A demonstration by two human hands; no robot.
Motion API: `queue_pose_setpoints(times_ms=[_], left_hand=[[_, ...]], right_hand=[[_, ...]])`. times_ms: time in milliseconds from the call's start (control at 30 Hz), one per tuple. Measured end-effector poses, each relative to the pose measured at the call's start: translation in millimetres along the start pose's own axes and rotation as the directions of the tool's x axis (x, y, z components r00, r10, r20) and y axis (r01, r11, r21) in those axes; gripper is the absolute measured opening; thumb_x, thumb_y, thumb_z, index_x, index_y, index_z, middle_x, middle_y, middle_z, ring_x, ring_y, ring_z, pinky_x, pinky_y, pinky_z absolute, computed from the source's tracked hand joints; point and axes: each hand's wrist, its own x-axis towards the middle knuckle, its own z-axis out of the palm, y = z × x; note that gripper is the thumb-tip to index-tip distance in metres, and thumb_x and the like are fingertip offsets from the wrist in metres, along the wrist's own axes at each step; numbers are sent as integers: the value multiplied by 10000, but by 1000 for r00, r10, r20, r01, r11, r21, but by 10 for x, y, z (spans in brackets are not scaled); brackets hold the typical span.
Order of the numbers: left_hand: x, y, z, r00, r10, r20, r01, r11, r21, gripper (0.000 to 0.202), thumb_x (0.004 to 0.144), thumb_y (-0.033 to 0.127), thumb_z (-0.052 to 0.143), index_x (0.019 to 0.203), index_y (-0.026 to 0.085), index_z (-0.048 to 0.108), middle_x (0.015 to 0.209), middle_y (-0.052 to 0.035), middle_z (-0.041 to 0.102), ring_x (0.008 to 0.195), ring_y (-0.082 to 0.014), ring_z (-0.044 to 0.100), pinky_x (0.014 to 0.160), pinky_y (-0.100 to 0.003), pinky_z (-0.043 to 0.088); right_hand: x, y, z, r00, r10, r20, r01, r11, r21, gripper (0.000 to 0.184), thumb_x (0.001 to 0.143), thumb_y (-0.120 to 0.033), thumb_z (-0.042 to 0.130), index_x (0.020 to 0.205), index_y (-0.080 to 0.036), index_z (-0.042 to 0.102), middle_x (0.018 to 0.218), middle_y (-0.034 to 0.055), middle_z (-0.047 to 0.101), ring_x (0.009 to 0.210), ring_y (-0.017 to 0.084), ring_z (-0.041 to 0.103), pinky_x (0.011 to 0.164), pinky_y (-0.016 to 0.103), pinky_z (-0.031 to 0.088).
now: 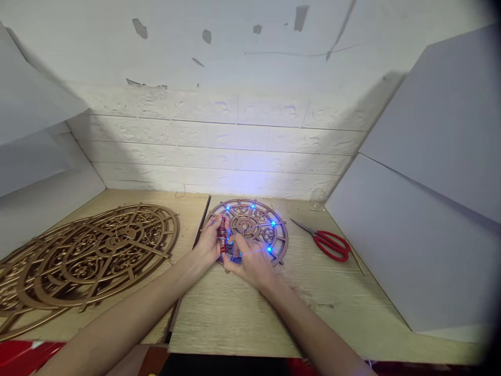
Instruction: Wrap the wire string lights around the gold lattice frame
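Two red batteries (223, 241), seemingly end to end, are gripped in my left hand (211, 243), its fingers closed around them. The fingers of my right hand (247, 256) are bent together at the batteries' lower right side; whatever they pinch is too small to make out. Under both hands lies a round bronze-coloured openwork disc (282, 237) with scrollwork and a ringed centre. Several small blue lights (273, 223) glow around its ring, and my hands cover its lower left part.
To the left, several similar bronze discs (117, 240) lie in an overlapping pile. Scissors with red handles (332, 245) rest on the wooden table (313, 308) to the right. White panels (415, 235) stand at both sides, before a white brick-patterned wall (219, 136).
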Motion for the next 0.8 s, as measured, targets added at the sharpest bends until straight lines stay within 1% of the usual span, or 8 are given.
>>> queue_pose_setpoints(times_ms=[67,133,200,267,367,467,600,800], left_hand=[[2,-15,-11,1000,-12,23,12,1000,2,141,843,52,595,726,128,571,590,9,594,440,-61,524,439,-138,432],[12,-36,-21,999,-31,26,30,999,9,138,816,39,625,723,126,572,594,10,599,436,-58,520,447,-141,440],[14,-52,-18,999,-50,14,49,999,12,141,830,37,605,725,124,569,593,7,602,426,-54,511,446,-144,444],[5,-60,-3,999,-54,7,54,998,10,142,846,34,576,735,122,571,594,4,606,423,-53,511,439,-142,440],[-22,-66,23,999,-53,4,53,998,13,140,832,29,585,735,128,567,579,16,597,420,-54,510,417,-136,425],[-44,-82,34,997,-70,-14,70,997,14,140,831,43,593,734,135,551,563,27,576,417,-50,507,414,-128,420],[-42,-110,17,994,-107,4,107,994,16,114,859,71,578,767,132,547,603,12,593,406,-42,502,405,-128,412],[-29,-120,13,994,-113,12,113,994,-10,122,836,85,625,773,139,536,605,18,588,397,-42,501,393,-128,406]], right_hand=[[-8,6,8,999,-47,-14,47,999,27,238,793,-263,649,1008,-175,601,789,40,722,662,189,662,583,262,438],[-16,13,22,990,-141,-17,142,990,13,244,799,-238,625,1039,-198,608,811,33,724,694,191,668,602,267,445],[-21,16,32,976,-219,-12,219,976,-16,220,806,-206,595,1024,-213,624,813,27,717,711,186,667,600,266,437],[-22,16,36,965,-263,-8,262,965,-26,171,808,-175,571,961,-212,637,786,19,701,707,174,659,589,258,425],[-22,22,38,960,-278,-24,278,960,-26,115,801,-150,558,867,-205,635,746,15,677,686,160,636,588,251,417],[-32,44,48,954,-296,-45,297,955,0,99,799,-137,549,817,-202,621,707,13,655,657,150,603,590,246,415],[-55,83,73,943,-325,-71,329,942,71,109,810,-125,531,816,-196,613,699,21,638,647,149,581,599,245,435],[-67,106,94,945,-324,-53,328,936,129,119,830,-116,513,766,-193,578,708,30,629,663,159,595,627,257,471]])
